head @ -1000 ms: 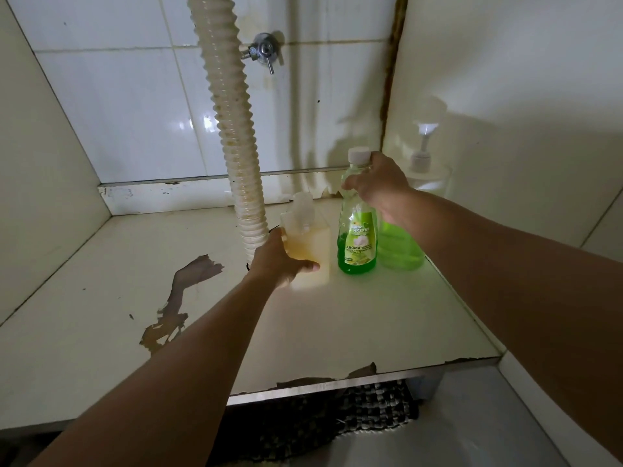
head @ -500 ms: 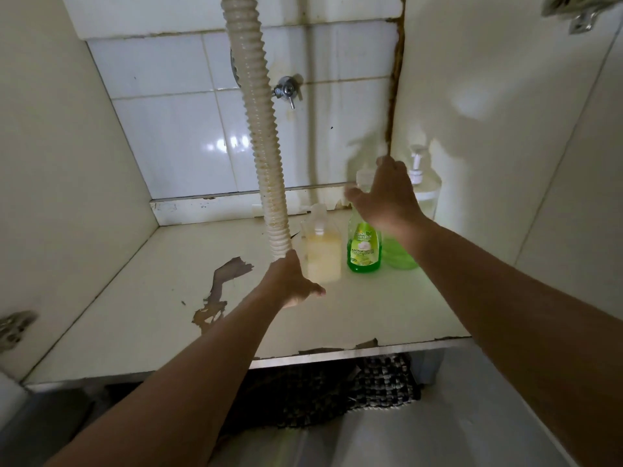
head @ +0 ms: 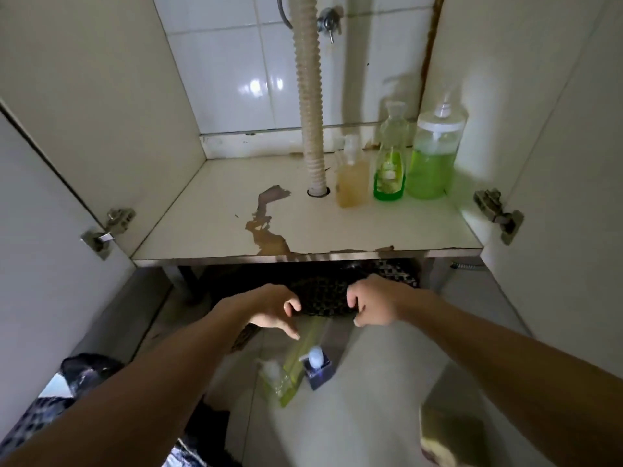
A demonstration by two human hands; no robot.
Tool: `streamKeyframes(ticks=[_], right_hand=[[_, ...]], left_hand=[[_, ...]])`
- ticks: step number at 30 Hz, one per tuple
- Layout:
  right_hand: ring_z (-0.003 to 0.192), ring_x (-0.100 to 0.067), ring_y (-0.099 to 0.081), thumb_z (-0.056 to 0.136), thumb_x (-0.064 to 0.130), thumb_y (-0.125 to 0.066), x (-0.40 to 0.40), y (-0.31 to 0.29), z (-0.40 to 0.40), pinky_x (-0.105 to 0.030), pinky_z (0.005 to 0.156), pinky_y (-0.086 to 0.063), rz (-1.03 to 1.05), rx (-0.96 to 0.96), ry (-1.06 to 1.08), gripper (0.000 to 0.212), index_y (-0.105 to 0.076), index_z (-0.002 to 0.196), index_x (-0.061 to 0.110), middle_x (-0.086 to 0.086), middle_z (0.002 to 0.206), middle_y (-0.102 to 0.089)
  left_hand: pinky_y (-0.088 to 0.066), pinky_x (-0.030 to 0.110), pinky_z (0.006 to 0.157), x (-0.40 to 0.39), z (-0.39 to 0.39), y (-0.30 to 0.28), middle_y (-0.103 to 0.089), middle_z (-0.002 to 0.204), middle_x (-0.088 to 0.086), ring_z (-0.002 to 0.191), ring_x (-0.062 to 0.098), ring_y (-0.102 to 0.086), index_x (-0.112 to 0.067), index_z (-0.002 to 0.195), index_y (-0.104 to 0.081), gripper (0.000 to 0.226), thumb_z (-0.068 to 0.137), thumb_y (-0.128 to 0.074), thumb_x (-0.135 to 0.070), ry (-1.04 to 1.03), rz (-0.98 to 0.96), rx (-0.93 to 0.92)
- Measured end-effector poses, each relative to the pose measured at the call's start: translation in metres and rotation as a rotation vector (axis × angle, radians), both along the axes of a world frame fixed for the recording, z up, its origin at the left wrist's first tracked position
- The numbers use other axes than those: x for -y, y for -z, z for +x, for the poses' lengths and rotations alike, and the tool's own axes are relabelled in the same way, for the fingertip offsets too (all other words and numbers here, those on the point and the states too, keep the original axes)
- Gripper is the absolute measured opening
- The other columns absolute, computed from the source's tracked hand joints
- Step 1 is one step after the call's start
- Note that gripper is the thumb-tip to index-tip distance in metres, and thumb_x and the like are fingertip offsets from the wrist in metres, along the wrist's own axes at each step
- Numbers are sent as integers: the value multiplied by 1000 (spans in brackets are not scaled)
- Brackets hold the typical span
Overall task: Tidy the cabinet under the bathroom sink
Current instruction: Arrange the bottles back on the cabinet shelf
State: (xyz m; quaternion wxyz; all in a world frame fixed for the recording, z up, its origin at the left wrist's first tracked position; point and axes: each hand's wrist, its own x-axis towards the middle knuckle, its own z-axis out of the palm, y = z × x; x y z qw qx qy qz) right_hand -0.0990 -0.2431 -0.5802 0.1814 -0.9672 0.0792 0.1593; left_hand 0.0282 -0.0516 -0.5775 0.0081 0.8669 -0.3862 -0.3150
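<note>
Both hands hang empty with loosely curled fingers over the floor, the left hand (head: pixel 273 310) nearer the yellow-green bottle (head: pixel 296 362) just below it, long axis running near-to-far, the right hand (head: pixel 374 306) slightly further right.

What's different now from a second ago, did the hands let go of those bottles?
Yes. The left hand released the amber bottle and the right hand released the green dish soap bottle; both hands drew back below the shelf, holding nothing. The bottles and the pump jar stayed put.
</note>
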Motion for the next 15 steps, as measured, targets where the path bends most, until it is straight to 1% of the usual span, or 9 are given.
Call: streamKeyframes(ticks=[2,4,5,6,9,11,13,15], right_hand=[[95,-26,-63,80,20,-68,-9,21,-4,-31,81,-52,-11,-95,-23,39,-58,117,11,-12,113,-63],[102,-27,-61,81,20,-67,-18,42,-8,-25,77,-45,-23,-137,-15,44,-54,123,13,-12,118,-60],[107,-26,-59,81,21,-66,-22,54,-10,-23,78,-42,-27,-148,-5,47,-51,125,14,-10,122,-58],[112,-25,-56,80,22,-67,-26,64,-12,-23,82,-42,-20,-151,11,51,-49,128,15,-9,127,-56],[122,-22,-52,80,22,-67,-43,85,-15,-27,96,-44,50,-127,97,61,-42,136,19,-5,138,-50],[129,-21,-46,82,18,-64,-58,92,-13,-27,101,-40,84,-58,133,66,-36,142,19,-2,143,-46],[129,-20,-47,82,14,-60,-73,100,-11,-27,100,-40,113,20,166,62,-40,140,21,2,141,-48],[121,-20,-52,81,11,-58,-84,109,-10,-27,92,-42,140,74,181,49,-49,127,25,4,130,-54]], left_hand=[[-43,30,100,-22,0,15,-52,138,-3,122,18,-51,-27,138,-45,82,66,-82,-44,34,103,-26],[-40,30,105,-38,-1,31,-43,146,-4,131,19,-44,-29,144,-36,89,68,-81,-41,93,210,17],[-40,29,105,-44,-3,39,-42,147,-3,131,20,-44,-28,145,-34,87,72,-79,-36,134,249,46],[-39,27,104,-47,-6,47,-42,147,-2,131,20,-45,-28,145,-34,83,75,-77,-31,171,277,67],[-36,24,102,-50,-8,73,-43,146,-1,129,19,-46,-24,143,-39,77,76,-76,-18,208,265,34],[-38,24,99,-49,-7,81,-47,143,0,127,19,-48,-22,139,-44,71,75,-76,-18,256,246,68],[-40,26,97,-45,-9,84,-50,139,0,127,21,-47,-22,136,-47,66,76,-75,-21,324,240,139],[-40,29,98,-42,-13,85,-49,140,0,129,22,-44,-23,137,-46,64,79,-71,-21,384,224,177]])
